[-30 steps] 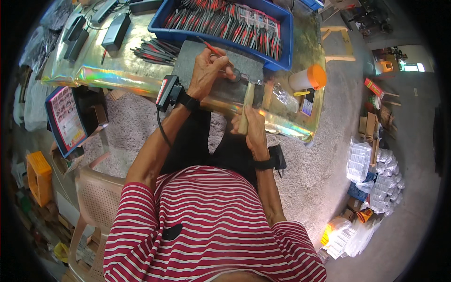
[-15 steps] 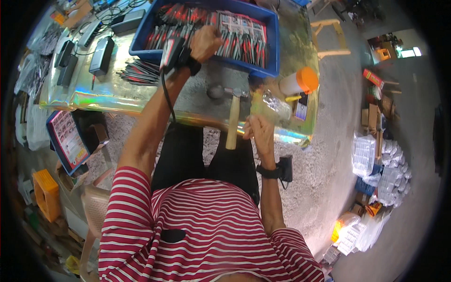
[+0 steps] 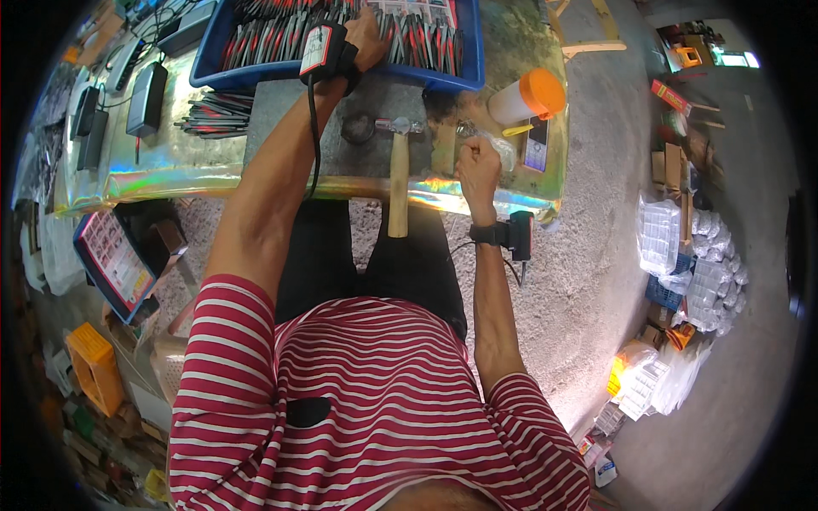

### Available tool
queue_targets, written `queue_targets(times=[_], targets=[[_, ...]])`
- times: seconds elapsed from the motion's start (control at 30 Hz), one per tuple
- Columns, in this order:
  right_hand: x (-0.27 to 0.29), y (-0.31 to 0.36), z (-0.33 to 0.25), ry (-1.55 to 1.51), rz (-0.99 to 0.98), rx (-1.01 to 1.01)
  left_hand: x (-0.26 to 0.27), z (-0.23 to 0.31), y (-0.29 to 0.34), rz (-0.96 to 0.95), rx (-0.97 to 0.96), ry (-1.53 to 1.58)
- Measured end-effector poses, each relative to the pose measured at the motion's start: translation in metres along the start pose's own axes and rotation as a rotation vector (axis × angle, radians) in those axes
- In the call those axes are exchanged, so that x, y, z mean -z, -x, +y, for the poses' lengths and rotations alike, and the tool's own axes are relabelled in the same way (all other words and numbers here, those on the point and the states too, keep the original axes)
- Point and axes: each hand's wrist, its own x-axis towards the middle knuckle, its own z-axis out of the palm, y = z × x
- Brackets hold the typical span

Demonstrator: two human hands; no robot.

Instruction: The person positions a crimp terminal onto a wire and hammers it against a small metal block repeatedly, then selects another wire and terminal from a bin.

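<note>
My left hand (image 3: 366,43) reaches over the near rim of a blue bin (image 3: 439,83) with its back toward me. Its fingers are hidden among the slim black-and-red pieces (image 3: 281,38) packed upright there. My right hand (image 3: 479,173) is above the table's front edge, fingers curled in; whatever they may hold is too small to make out. Just beyond it lies clear plastic (image 3: 504,151). Between my arms a wooden-handled hammer (image 3: 399,175) lies with its handle sticking out past the edge. A dark ring-shaped object (image 3: 358,129) is beside its head.
A pile of black-and-red pieces (image 3: 217,115) lies left of a grey slab (image 3: 277,111). Dark boxes (image 3: 147,100) and cables are farther left. To the right stand an orange-lidded bottle (image 3: 515,100) and a flat purple box (image 3: 535,149). Plastic-wrapped goods (image 3: 707,272) sit on the floor.
The view has shifted, so the table sits higher and farther left. My right hand has moved forward to the clear plastic. My left hand stays at the bin.
</note>
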Motion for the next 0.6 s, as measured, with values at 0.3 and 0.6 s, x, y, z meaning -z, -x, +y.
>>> queue_targets(times=[0.3, 0.6], targets=[[-0.006, -0.009, 0.001, 0.243, 0.083, 0.24, 0.059, 0.012, 0.059, 0.292, -0.154, 0.648], [-0.008, -0.012, 0.007, 0.632, 0.045, 0.465, 0.109, -0.066, 0.173, 0.602, 0.319, 0.903]])
